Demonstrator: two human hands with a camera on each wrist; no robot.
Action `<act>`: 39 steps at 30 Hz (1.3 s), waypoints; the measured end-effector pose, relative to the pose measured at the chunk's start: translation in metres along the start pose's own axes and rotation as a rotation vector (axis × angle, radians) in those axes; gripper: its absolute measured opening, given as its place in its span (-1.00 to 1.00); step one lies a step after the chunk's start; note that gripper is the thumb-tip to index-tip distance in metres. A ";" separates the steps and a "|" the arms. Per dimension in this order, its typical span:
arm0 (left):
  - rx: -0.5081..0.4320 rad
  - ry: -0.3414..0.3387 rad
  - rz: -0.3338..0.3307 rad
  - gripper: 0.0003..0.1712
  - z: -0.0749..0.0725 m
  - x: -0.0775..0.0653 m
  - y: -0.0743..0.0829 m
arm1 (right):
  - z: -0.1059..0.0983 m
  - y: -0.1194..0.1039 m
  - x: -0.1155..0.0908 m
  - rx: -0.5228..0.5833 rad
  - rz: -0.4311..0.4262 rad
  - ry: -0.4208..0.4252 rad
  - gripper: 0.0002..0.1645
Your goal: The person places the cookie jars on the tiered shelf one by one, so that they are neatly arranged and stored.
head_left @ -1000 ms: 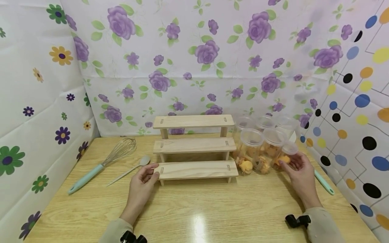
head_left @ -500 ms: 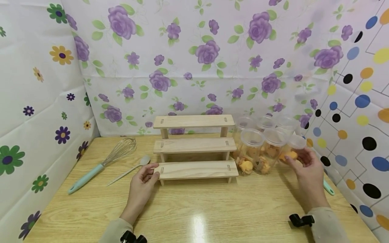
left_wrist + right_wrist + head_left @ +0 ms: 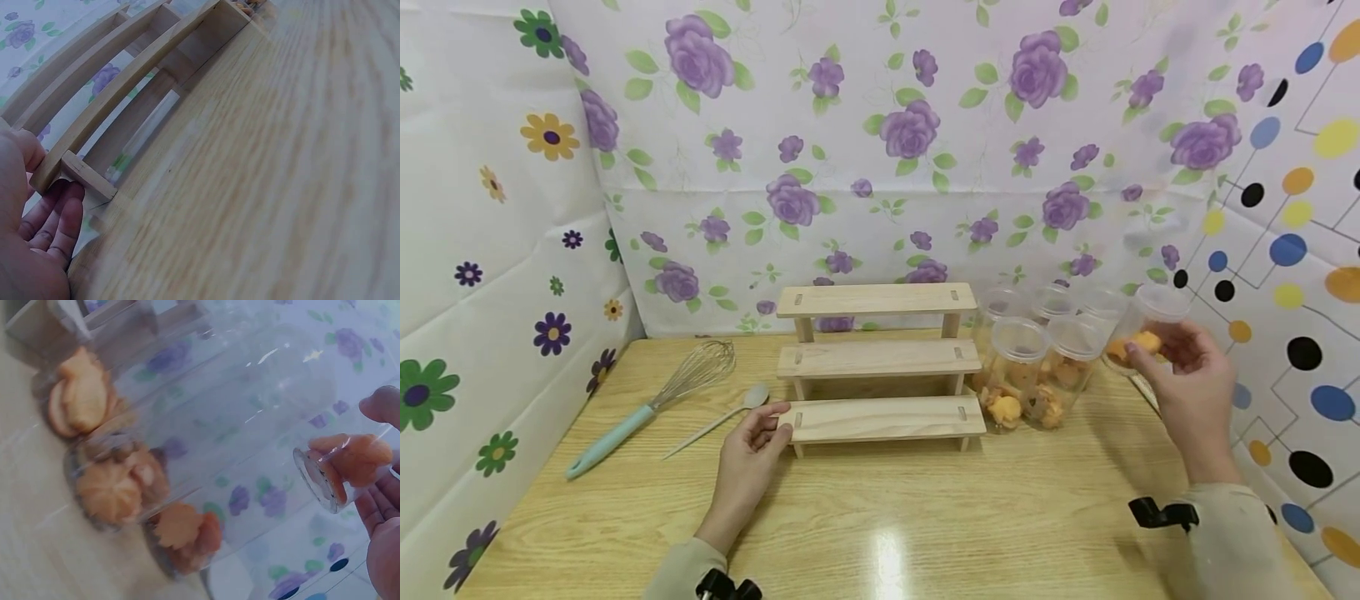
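My left hand (image 3: 751,454) pinches the left end of the lowest board of a three-tier wooden display stand (image 3: 883,419). In the left wrist view the thumb lies over the board (image 3: 119,94) and the fingers curl beneath it, beside a short leg. On the right side, my right hand (image 3: 1198,387) grips a clear lidded plastic jar (image 3: 1138,329) with orange-brown cookies (image 3: 359,459) at its bottom. The jar is raised off the table and tilted. Several similar jars (image 3: 1017,367) holding cookies (image 3: 112,490) stand close together between the stand and this hand.
A whisk (image 3: 688,375) with a pale turquoise handle and a light-coloured spoon (image 3: 752,398) lie left of the stand. Patterned cloths (image 3: 865,167) rise behind and at both sides of the wooden table (image 3: 880,517).
My right hand has lifted the jar from beside the other jars, moving it up and to the right. My left hand stays on the stand's lowest board.
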State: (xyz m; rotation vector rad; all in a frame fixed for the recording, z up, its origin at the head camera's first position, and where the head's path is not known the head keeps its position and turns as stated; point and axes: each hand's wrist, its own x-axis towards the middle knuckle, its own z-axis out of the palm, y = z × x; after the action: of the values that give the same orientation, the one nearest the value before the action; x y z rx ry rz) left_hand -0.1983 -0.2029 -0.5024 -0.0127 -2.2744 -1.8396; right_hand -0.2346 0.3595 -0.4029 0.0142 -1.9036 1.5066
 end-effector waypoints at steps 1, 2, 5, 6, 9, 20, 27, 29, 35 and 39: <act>0.000 0.002 0.001 -0.66 0.000 0.000 0.000 | 0.001 -0.004 0.003 -0.010 -0.011 -0.001 -0.42; -0.001 0.002 0.001 -0.66 -0.001 0.000 0.000 | 0.002 -0.008 0.006 -0.008 -0.018 0.000 -0.42; -0.002 0.004 0.004 -0.66 -0.002 0.000 -0.001 | 0.006 -0.020 0.014 -0.037 -0.029 0.003 -0.42; -0.003 0.004 0.005 -0.66 -0.002 0.000 -0.001 | 0.007 -0.025 0.017 -0.040 -0.029 0.003 -0.42; -0.006 0.003 0.005 -0.66 -0.003 0.000 -0.002 | 0.012 -0.037 0.024 -0.014 -0.012 -0.009 -0.42; -0.004 0.004 0.004 -0.65 -0.003 0.001 -0.002 | 0.042 -0.066 0.048 0.131 -0.063 -0.067 -0.43; -0.010 0.010 0.001 -0.66 -0.003 0.000 -0.002 | 0.079 -0.080 0.051 0.199 -0.104 -0.157 -0.42; -0.014 0.009 0.003 -0.66 -0.003 0.000 -0.002 | 0.091 -0.084 0.052 0.152 -0.124 -0.183 -0.43; -0.011 0.006 0.002 -0.66 -0.001 0.001 -0.001 | 0.125 -0.097 0.051 0.120 -0.189 -0.266 -0.49; -0.006 0.002 0.006 -0.66 -0.001 0.001 -0.001 | 0.147 -0.103 0.049 0.158 -0.185 -0.303 -0.51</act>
State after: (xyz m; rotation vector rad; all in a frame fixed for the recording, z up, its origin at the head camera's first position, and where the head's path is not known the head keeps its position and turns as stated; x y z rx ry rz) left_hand -0.1993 -0.2041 -0.5033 -0.0178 -2.2653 -1.8423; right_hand -0.3037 0.2190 -0.3011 0.5022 -1.9455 1.5918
